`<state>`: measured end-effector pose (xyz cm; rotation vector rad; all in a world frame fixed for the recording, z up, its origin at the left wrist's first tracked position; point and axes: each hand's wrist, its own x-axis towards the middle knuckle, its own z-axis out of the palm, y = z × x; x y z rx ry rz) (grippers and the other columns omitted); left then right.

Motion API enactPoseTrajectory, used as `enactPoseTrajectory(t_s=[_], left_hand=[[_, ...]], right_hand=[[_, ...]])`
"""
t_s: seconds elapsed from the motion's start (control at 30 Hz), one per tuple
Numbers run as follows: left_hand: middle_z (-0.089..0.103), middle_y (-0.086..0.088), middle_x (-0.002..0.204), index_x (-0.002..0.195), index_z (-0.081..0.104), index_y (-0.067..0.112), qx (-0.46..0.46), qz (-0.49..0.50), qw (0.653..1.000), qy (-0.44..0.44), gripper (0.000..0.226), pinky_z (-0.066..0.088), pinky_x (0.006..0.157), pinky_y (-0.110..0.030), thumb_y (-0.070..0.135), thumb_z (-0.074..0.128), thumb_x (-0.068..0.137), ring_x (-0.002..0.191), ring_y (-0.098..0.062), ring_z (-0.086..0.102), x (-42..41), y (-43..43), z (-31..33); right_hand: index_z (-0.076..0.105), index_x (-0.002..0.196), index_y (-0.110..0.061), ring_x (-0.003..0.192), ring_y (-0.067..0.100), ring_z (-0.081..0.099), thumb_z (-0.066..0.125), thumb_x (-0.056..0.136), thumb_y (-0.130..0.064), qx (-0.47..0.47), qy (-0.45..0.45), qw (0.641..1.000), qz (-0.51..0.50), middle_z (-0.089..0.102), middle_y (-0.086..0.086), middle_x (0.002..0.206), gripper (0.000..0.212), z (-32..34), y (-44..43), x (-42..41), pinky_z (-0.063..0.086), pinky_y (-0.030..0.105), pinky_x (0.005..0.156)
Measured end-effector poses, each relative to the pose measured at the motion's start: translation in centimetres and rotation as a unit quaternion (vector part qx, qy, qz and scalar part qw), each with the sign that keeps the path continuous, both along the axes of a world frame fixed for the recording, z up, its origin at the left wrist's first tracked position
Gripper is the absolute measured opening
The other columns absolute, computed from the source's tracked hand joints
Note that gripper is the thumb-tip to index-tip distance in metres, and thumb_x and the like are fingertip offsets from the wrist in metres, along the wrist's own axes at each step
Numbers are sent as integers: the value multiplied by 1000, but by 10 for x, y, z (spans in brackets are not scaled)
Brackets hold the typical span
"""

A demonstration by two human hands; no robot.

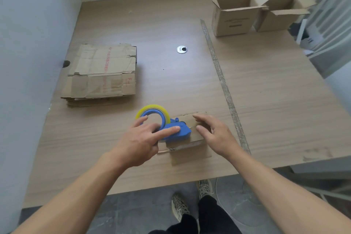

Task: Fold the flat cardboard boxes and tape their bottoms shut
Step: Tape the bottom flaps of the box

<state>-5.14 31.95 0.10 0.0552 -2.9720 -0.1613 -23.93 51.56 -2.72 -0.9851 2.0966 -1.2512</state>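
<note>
Where the pale wood-grain table [266, 91] meets white walls [28, 24] above grey floor tiles [133, 211], a small brown cardboard box [190, 156] sits near its front edge. The right hand [214, 135] presses it flat-fingered, while the left hand [144, 138] lies spread over a blue, yellow-rolled tape dispenser [185, 132], grasp unclear.

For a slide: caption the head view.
Left hand grips blue tape dispenser atop cardboard box; right hand rests on it.

A big wooden table [266, 85] fills most of the view. A white wall [28, 24] stands along the left side and across the top. The grey floor [133, 211] shows at the bottom. A round metal hole cover [182, 49] sits near the table's middle, where soft light shines. Blurry white bars [330, 24] stand at the upper right.
</note>
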Motion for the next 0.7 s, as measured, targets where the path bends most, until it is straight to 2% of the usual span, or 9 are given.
enactPoseTrajectory(t_s=[0.17,0.23,0.33,0.43,0.53,0.57,0.7], left_hand=[[57,4,87,143,38,41,-6,-3,998,-58,80,48,100,-51,9,56,72,76,-27,57,-8,-1,9],[59,4,87,142,38,41,-4,2,997,-73,79,47,102,-51,11,54,70,77,-26,60,-12,1,13],[59,5,85,140,41,40,-4,1,997,-80,72,46,103,-51,15,46,73,76,-26,59,-18,5,16],[61,7,88,140,40,41,-2,7,996,-83,67,41,109,-48,23,37,75,80,-24,58,-22,9,16],[58,9,85,139,42,40,4,26,997,-73,62,40,109,-45,29,43,78,78,-21,56,-21,14,14],[58,9,85,139,43,40,8,31,997,-68,60,42,108,-44,31,46,79,78,-20,57,-22,16,14],[63,7,90,141,40,40,18,40,997,-70,58,47,104,-48,34,44,83,81,-21,64,-27,28,14]], right_hand=[[55,135,-31,119,-3,55,62,96,-15,9,-78,996,49,62,-9,125,43,2,3,-12,39,10,100],[55,136,-28,121,-2,51,66,93,-14,15,-41,997,70,58,-12,129,46,-2,2,-13,36,12,104],[60,133,-18,122,5,50,66,91,-14,7,40,996,82,58,-7,130,42,-10,-3,-13,35,14,105],[68,120,-15,114,13,57,64,89,-22,-8,95,993,74,64,-2,121,32,-17,-8,-17,41,22,101],[74,95,-11,103,20,61,69,87,-19,-20,97,994,47,67,1,109,13,-20,-11,-20,48,33,92],[73,90,-9,101,21,62,69,87,-16,-22,96,994,45,67,2,108,8,-20,-11,-20,48,31,90],[70,84,-8,103,16,61,68,89,-12,-20,61,997,35,65,3,115,7,-17,-6,-25,37,5,85]])
